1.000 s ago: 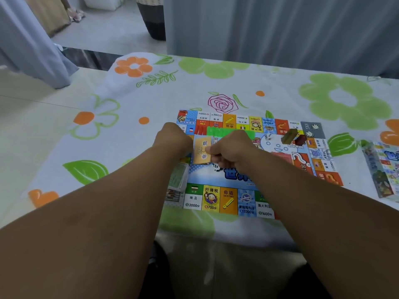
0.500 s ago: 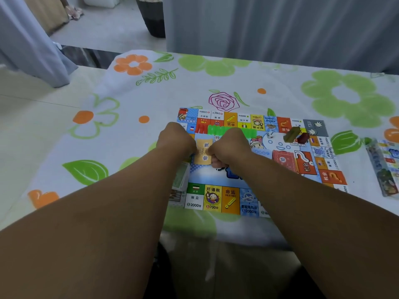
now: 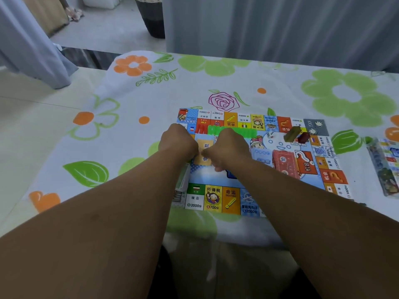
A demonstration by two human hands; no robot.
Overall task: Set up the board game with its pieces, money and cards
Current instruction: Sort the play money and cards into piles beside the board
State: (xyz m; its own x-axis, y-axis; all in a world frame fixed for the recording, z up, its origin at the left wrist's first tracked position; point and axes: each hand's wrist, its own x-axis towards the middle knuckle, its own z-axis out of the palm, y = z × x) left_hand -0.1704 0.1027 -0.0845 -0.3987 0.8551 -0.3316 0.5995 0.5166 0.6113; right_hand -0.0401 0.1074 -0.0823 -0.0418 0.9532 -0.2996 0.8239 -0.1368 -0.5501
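The colourful game board (image 3: 248, 203) lies flat on the flowered tablecloth. My left hand (image 3: 178, 142) and my right hand (image 3: 230, 147) meet over the board's left part, and both pinch a tan stack of cards (image 3: 204, 152) between them. Rows of red and green plastic houses (image 3: 224, 130) stand just beyond my knuckles. A red stack of cards (image 3: 285, 167) and a blue paper note (image 3: 261, 155) lie on the board's right part. Olive and dark red blocks (image 3: 295, 134) sit near the far right corner, with a small die (image 3: 271, 134) beside them.
The game box (image 3: 386, 167) lies at the table's right edge. A pile of green paper money (image 3: 183, 180) sits under my left forearm at the board's left edge. The table's near edge is just below the board; curtains hang behind the table.
My two hands have drawn closer together over the tan cards, and they cover more of the stack. The view has shifted slightly to the left.
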